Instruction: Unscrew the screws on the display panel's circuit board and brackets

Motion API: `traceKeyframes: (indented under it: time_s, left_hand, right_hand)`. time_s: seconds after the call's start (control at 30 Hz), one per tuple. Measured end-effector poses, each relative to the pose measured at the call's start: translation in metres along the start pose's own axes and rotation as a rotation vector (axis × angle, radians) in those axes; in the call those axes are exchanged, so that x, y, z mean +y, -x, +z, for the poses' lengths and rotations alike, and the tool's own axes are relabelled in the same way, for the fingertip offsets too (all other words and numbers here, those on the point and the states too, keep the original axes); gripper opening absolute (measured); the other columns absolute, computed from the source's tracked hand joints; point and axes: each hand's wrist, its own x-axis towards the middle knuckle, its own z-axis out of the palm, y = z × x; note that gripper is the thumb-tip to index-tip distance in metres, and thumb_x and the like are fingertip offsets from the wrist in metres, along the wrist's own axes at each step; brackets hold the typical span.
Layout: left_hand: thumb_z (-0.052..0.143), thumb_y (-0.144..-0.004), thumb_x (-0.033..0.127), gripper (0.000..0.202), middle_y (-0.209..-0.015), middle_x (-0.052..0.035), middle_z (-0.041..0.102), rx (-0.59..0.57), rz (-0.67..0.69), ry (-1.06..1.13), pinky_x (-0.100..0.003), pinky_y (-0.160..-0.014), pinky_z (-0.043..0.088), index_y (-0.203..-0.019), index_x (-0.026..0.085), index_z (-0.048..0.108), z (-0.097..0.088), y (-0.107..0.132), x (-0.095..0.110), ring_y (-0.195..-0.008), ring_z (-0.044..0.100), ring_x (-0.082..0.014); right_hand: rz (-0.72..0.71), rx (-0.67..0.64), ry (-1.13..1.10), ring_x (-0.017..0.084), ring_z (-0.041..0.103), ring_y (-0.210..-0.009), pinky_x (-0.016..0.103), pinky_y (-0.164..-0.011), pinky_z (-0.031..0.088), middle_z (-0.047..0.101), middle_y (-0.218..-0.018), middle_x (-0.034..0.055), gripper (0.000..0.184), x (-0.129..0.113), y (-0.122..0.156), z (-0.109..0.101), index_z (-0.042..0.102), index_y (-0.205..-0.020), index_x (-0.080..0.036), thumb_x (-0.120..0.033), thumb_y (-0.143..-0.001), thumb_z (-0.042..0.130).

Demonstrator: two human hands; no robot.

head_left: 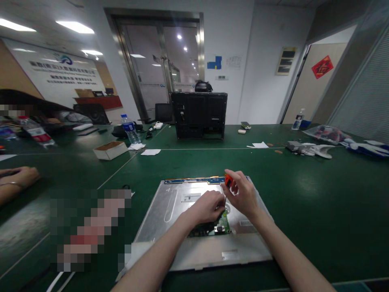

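A silver metal-backed display panel [255, 251] lies flat on the green table in front of me. My right hand [243, 194] grips an orange-and-black screwdriver [228, 180] by its handle, shaft pointing down. Close beside the shaft, my left hand [208, 206] has its fingers pressed together over the panel; what they hold, if anything, is hidden. Partly under that hand sits a green circuit board [225, 224]. A narrow blue circuit strip [194, 181] runs along the panel's far edge.
A black monitor housing [199, 115] stands across the table. Left of it are a blue-capped water bottle [130, 130] and a small open box [111, 151]. Another person's hand [22, 178] rests at the left. White gloves [316, 149] lie at the right.
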Motion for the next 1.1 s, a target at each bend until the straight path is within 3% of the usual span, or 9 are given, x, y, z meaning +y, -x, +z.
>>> traceKeyframes:
  time_s: [0.4,0.63,1.1]
  left_hand:
    - [0.058,-0.083,0.012,0.008,-0.086,-0.0071,0.071,-0.004,-0.005,0.035,-0.027,-0.068,0.045,-0.086,0.015,0.064,-0.0016,-0.0006,0.0012,-0.075,0.063,-0.0203]
    - [0.057,-0.083,0.012,0.01,-0.092,-0.008,0.071,-0.001,-0.004,0.046,-0.029,-0.073,0.047,-0.089,0.016,0.064,-0.0015,0.0003,0.0014,-0.08,0.064,-0.0213]
    - [0.057,-0.083,0.013,0.007,-0.089,-0.0087,0.072,-0.003,-0.002,0.003,-0.027,-0.068,0.044,-0.085,0.015,0.064,-0.003,0.0003,0.0028,-0.077,0.063,-0.0208]
  right_hand:
    - [0.008,-0.038,-0.072,0.011,0.056,-0.055,0.022,-0.048,0.049,0.063,-0.09,0.004,0.043,-0.0049,-0.0033,-0.0055,0.044,-0.136,-0.021,-0.017,-0.094,0.048]
    - [-0.008,-0.029,-0.069,0.011,0.056,-0.055,0.02,-0.046,0.048,0.06,-0.084,0.0014,0.043,-0.0044,-0.0047,-0.0053,0.044,-0.134,-0.021,-0.013,-0.092,0.048]
    - [0.013,-0.014,-0.02,0.008,0.051,-0.052,0.02,-0.045,0.045,0.059,-0.085,0.0007,0.035,-0.0012,-0.0001,-0.002,0.049,-0.129,-0.022,-0.022,-0.094,0.053]
